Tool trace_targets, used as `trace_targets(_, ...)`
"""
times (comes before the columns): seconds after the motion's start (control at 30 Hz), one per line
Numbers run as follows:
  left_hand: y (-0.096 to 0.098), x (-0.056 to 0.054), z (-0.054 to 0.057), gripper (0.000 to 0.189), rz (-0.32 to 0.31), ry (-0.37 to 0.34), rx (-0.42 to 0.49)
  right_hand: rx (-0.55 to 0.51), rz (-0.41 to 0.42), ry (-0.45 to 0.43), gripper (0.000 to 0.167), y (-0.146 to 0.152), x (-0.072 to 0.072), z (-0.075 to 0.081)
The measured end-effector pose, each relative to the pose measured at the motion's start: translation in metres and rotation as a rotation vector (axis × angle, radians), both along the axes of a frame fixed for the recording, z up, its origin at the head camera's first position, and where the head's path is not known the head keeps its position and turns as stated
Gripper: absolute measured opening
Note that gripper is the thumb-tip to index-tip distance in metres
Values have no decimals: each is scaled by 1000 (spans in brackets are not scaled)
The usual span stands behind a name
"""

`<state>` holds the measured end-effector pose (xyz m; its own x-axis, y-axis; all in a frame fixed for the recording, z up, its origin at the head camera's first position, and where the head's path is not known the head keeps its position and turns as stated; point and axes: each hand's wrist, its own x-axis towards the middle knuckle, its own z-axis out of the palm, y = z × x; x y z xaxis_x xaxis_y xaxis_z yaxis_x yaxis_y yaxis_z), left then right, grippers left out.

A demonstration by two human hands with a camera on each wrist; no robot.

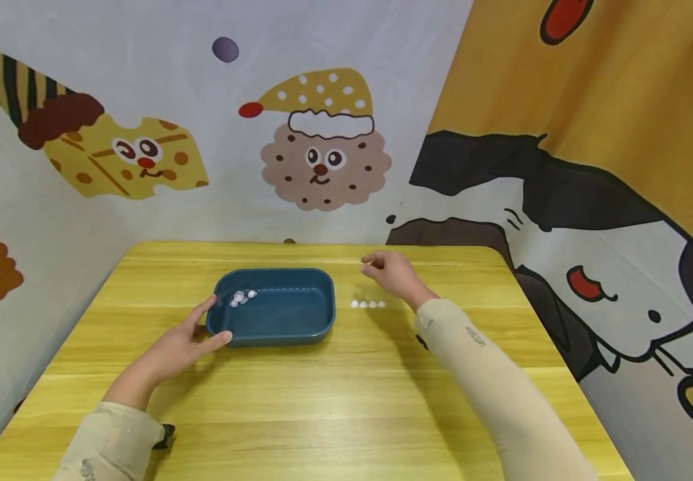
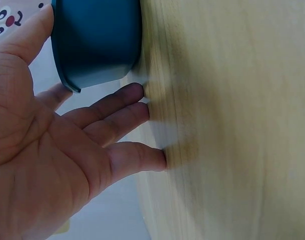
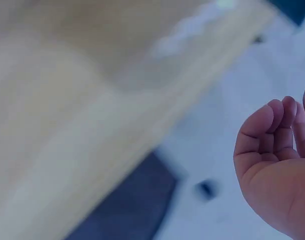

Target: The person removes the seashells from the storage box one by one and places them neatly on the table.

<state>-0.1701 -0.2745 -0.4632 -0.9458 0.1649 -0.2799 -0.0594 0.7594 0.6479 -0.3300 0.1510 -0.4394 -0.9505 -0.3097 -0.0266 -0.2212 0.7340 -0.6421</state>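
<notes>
A dark teal rectangular tray (image 1: 280,337) rests on the table. My left hand (image 1: 174,347) is spread around its left end, with thumb and forefinger at the rim. In the left wrist view the other fingers (image 2: 130,155) reach down to the tabletop. A small cluster of whitish shell-like pieces (image 1: 239,297) lies inside the tray at the left. To the tray's right, several small white pieces (image 1: 367,304) form a short row. My right hand (image 1: 395,272) hovers beyond that row, fingers loosely bent, a small gap showing between thumb and forefinger and nothing visible there.
The yellow wood-grain table (image 1: 322,414) extends toward me, its far edge close to a cartoon-printed curtain (image 1: 322,40). More printed fabric (image 1: 623,267) hangs along the right side. My right sleeve (image 1: 490,374) crosses over the table's right part.
</notes>
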Motion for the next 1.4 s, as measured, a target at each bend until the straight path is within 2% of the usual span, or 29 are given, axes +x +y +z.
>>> trace_targets(0.1,-2,1,-1,104,1,5,2,12,93,43,40,-50,3,15)
trace_targets(0.23,-2,2,0,103,7,5,2,116,274,73,40,-117,18,17)
trace_targets(0.37,-2,1,1,102,13,1,3,352,409,121,46,-169,32,0)
trace_targets(0.5,0,-1,-1,102,12,-4,4,580,451,192,61,-201,39,-22)
trace_targets(0.63,1,-1,-1,102,9,-6,12,655,424,215,65,-215,40,-35)
trace_targets(0.73,1,-1,0,102,9,-1,11,663,408,213,63,-220,40,-36)
trace_targets(1.1,-1,-1,-3,102,24,-19,24,716,433,188,58,-224,36,-43)
trace_targets(1.23,-1,0,-2,102,20,-20,13,712,449,211,50,-223,36,-44)
trace_targets(1.4,-1,0,0,102,25,-28,22,666,443,286,30,-220,36,-43)
